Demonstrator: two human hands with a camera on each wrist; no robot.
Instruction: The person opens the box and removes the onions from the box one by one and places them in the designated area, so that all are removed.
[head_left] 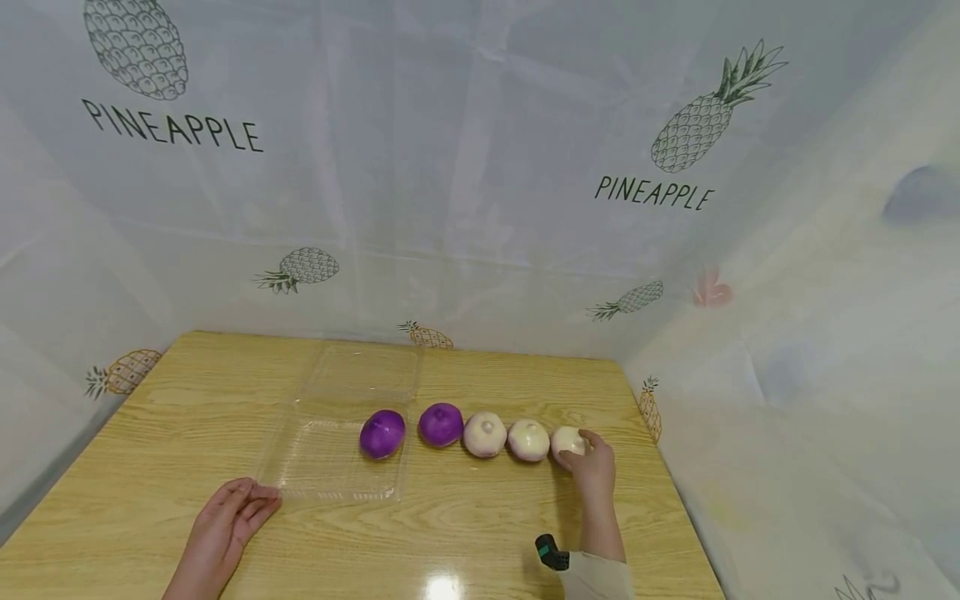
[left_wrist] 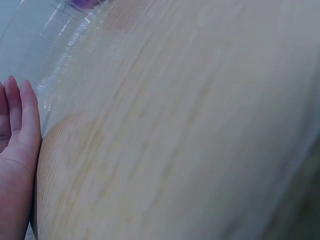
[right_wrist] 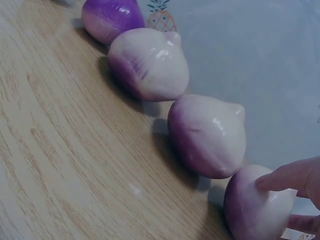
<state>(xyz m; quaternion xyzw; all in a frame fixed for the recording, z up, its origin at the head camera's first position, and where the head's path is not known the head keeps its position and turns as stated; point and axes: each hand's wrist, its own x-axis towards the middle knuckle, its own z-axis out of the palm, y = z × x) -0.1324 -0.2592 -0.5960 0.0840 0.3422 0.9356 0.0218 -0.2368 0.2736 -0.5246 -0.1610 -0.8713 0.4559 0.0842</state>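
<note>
A row of toy onions runs across the table: a purple onion (head_left: 441, 425), a pale onion (head_left: 484, 435) and another pale onion (head_left: 528, 440). At the row's right end, my right hand (head_left: 596, 468) grips a white-and-purple onion (right_wrist: 255, 205) with fingers and thumb on its sides, while it sits on the wood. Another purple onion (head_left: 382, 434) lies in the right part of an open clear plastic container (head_left: 322, 475). My left hand (head_left: 228, 521) pinches the container's near left corner; in the left wrist view its fingers (left_wrist: 30, 107) are nearly straight beside the plastic edge.
The container's lid (head_left: 365, 368) lies folded back toward the wall. Pineapple-print sheeting (head_left: 465, 208) hangs behind the wooden table (head_left: 450, 533) and along its sides. A black device (head_left: 551, 552) is worn at my right wrist.
</note>
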